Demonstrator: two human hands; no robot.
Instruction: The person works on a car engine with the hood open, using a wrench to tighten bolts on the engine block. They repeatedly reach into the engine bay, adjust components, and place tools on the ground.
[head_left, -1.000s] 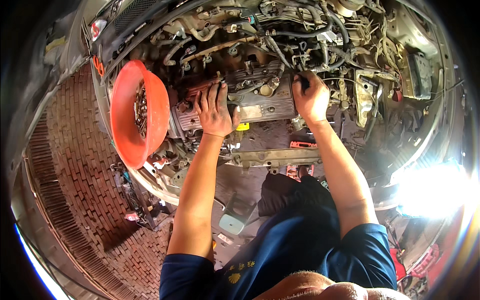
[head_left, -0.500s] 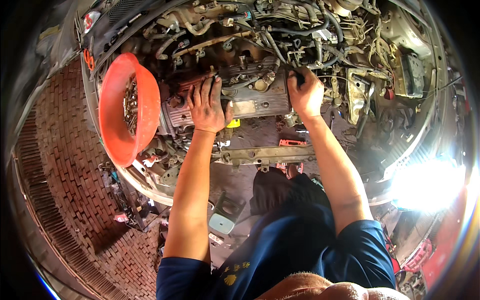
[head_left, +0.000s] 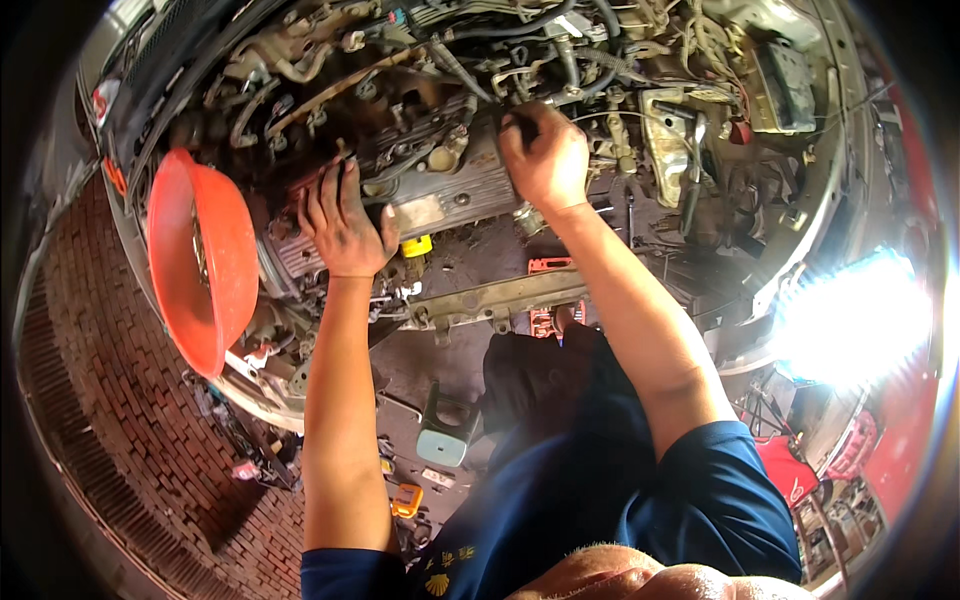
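A ribbed metal valve cover [head_left: 428,208], grimy and dark in places, lies across the engine in front of me. My left hand [head_left: 345,222] rests flat on its left part, fingers stretched out and blackened, thumb apart. At the cover's right end, my right hand [head_left: 548,160] is closed with its fingers curled over the edge; the fingertips are partly hidden. A round oil filler cap [head_left: 441,158] sits on the cover between the two hands. Just below the cover, near my left thumb, shows a small yellow object [head_left: 416,246].
A red plastic bowl [head_left: 228,270] leans at the left; its contents are mostly hidden. Hoses and wiring [head_left: 590,60] fill the far side. A metal crossbar [head_left: 490,300] runs before me. A small stool [head_left: 443,445] stands on the floor. A bright lamp [head_left: 850,320] glares at right.
My view has shifted and tilted, so the engine and bowl appear farther left. Both hands stay at about the same places on the valve cover. The bowl's contents show less.
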